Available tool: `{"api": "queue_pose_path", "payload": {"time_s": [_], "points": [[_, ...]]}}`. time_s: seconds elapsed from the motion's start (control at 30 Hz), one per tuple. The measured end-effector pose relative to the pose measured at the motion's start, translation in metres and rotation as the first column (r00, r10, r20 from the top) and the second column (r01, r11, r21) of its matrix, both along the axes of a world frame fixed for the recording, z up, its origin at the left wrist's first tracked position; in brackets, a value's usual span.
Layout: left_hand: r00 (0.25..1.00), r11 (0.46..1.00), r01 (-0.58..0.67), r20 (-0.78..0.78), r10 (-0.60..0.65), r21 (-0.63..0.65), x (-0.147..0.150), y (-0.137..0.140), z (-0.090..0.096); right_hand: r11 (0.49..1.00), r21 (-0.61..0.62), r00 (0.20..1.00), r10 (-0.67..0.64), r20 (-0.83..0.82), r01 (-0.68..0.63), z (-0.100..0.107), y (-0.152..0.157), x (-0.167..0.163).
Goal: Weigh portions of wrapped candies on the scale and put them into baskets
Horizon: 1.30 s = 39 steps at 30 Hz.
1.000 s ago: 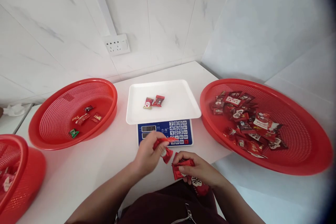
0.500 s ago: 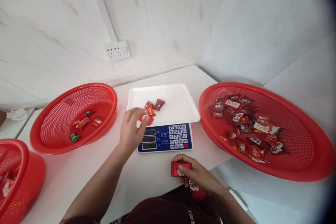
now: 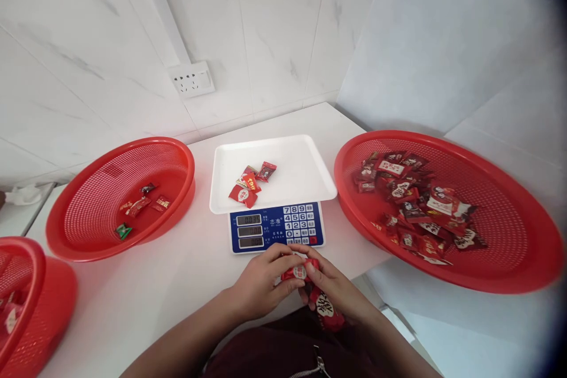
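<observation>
My left hand [image 3: 269,280] pinches a small red snack packet [image 3: 299,270] from its left side. On the other side, my right hand [image 3: 333,283] holds that same packet, and a second, larger red packet [image 3: 326,308] with black lettering hangs below its fingers. Beyond both hands stands a blue digital scale [image 3: 273,229] with a white weighing tray [image 3: 296,180]. Several wrapped pieces lie grouped on the tray's left part, among them a red packet with a round pale label [image 3: 243,194] and a dark red packet [image 3: 266,171].
At the right, a red mesh basket [image 3: 522,248] holds many red and dark packets. A similar basket [image 3: 97,189] at the left holds several pieces, one a green packet [image 3: 123,231]. Another red basket [image 3: 53,301] is cut off at the left edge. A wall socket [image 3: 191,79] sits behind.
My left hand has left the packets on the tray and come back to my right hand, closing on the red packet there. The tray's packets are now fully uncovered.
</observation>
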<state>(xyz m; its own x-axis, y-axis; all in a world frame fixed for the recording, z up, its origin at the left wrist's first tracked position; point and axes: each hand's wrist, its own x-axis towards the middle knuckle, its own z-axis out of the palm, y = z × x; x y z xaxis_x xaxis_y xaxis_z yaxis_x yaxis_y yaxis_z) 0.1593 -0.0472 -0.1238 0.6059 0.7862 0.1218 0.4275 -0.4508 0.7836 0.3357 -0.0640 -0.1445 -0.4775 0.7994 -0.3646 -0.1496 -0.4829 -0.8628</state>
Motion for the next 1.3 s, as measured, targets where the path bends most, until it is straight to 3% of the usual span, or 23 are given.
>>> {"api": "queue_pose_path", "payload": {"time_s": [0.2, 0.4, 0.5, 0.57, 0.67, 0.73, 0.8, 0.9, 0.93, 1.03, 1.1, 1.2, 1.3], "points": [[0.984, 0.985, -0.173, 0.051, 0.174, -0.019, 0.002, 0.002, -0.004, 0.989, -0.001, 0.988, -0.149, -0.033, 0.149, 0.005, 0.002, 0.004], [0.982, 0.990, -0.113, 0.139, 0.125, -0.089, 0.009, -0.001, -0.006, 0.994, 0.081, 0.997, -0.077, -0.022, 0.079, 0.002, 0.006, -0.003], [0.935, 0.953, -0.223, 0.231, 0.268, -0.206, 0.013, -0.003, -0.008, 0.969, 0.060, 0.971, -0.240, -0.004, 0.240, 0.003, 0.008, -0.005], [0.898, 0.891, -0.194, 0.291, 0.329, -0.411, 0.016, -0.004, -0.008, 0.929, 0.038, 0.930, -0.368, -0.018, 0.368, 0.008, 0.010, -0.005], [0.866, 0.715, 0.064, 0.395, 0.307, -0.696, 0.023, -0.004, -0.007, 0.882, 0.110, 0.888, -0.458, -0.037, 0.459, 0.019, 0.014, -0.005], [0.833, 0.585, 0.201, 0.451, 0.319, -0.785, 0.029, -0.005, -0.005, 0.865, 0.201, 0.883, -0.468, -0.009, 0.460, 0.024, 0.014, -0.006], [0.821, 0.523, 0.238, 0.458, 0.342, -0.818, 0.035, -0.007, -0.004, 0.853, 0.294, 0.886, -0.461, 0.037, 0.432, 0.025, 0.012, -0.009], [0.826, 0.549, 0.184, 0.431, 0.363, -0.815, 0.036, -0.006, 0.001, 0.797, 0.385, 0.851, -0.522, 0.052, 0.465, 0.017, 0.008, -0.010], [0.831, 0.571, 0.154, 0.418, 0.367, -0.807, 0.034, -0.004, 0.003, 0.746, 0.416, 0.814, -0.580, 0.023, 0.520, 0.013, 0.007, -0.009], [0.865, 0.684, -0.008, 0.338, 0.371, -0.729, 0.023, 0.008, 0.016, 0.516, 0.505, 0.647, -0.754, -0.115, 0.692, 0.003, 0.006, -0.002], [0.873, 0.783, -0.176, 0.273, 0.404, -0.596, 0.013, 0.022, 0.026, 0.439, 0.526, 0.596, -0.785, -0.169, 0.728, 0.001, 0.007, 0.003], [0.858, 0.860, -0.411, 0.191, 0.477, -0.302, 0.001, 0.043, 0.039, 0.465, 0.510, 0.619, -0.764, -0.182, 0.724, -0.001, 0.005, 0.006], [0.841, 0.839, -0.540, 0.025, 0.540, 0.063, -0.008, 0.052, 0.040, 0.516, 0.484, 0.648, -0.747, -0.149, 0.707, -0.008, 0.000, 0.005]]}}
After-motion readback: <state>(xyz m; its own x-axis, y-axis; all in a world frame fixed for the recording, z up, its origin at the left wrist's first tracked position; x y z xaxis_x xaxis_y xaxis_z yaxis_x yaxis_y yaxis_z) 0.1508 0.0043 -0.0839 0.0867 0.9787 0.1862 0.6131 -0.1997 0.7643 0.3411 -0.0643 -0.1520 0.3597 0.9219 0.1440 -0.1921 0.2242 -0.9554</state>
